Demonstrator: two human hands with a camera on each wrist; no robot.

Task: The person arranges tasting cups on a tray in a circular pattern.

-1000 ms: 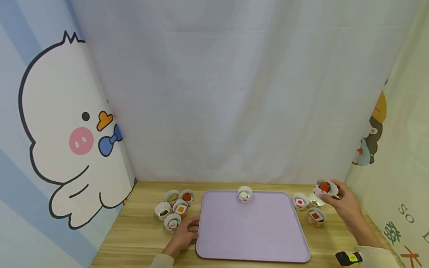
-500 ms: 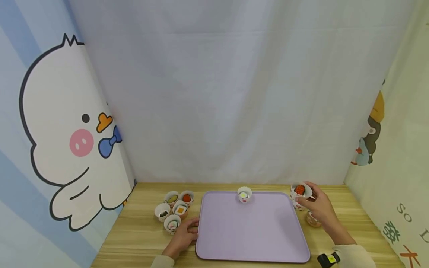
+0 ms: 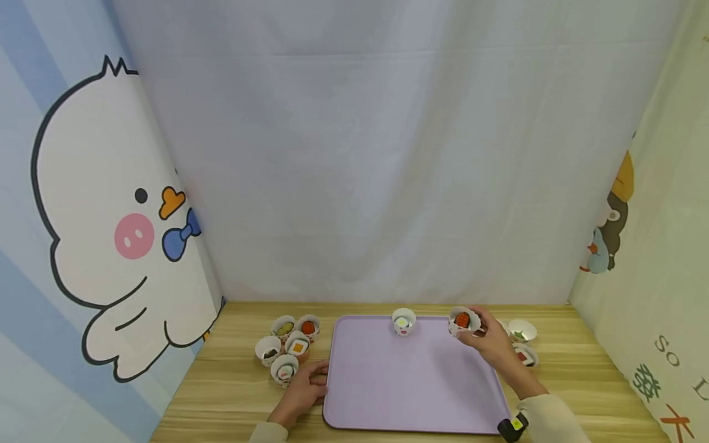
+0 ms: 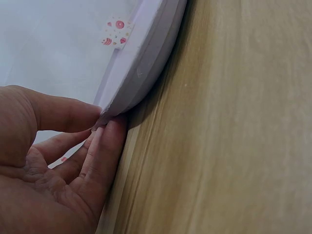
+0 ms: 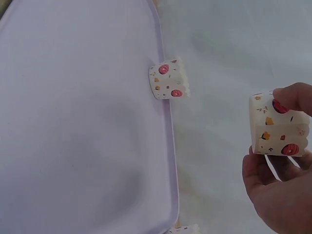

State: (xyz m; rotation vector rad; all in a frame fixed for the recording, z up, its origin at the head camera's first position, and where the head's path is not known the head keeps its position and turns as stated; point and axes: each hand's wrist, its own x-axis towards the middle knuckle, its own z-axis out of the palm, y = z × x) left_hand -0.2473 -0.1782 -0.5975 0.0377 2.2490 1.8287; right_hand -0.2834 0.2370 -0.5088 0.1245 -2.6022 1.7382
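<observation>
My right hand (image 3: 495,344) grips a printed paper baking cup (image 5: 275,131) with thumb and fingers at its sides, above the tray's far right corner. Inside the cup lies an orange-red, grainy piece (image 3: 462,320). My left hand (image 3: 303,392) holds the left edge of the lilac tray (image 3: 410,381); in the left wrist view its thumb presses the rim from above, fingers below. A second paper cup (image 3: 404,322) stands at the middle of the tray's far edge, with a white and pale yellow piece in it.
Left of the tray, several paper cups (image 3: 285,369) with small sushi-like pieces cluster on the wooden table (image 3: 221,400). More cups (image 3: 523,331) stand right of the tray, partly hidden behind my right hand. A pale curtain (image 3: 354,184) hangs behind the table.
My right hand has carried the cup with the orange-red piece leftward, from above the right-hand cups to over the tray's far right corner. My left hand stays at the tray edge.
</observation>
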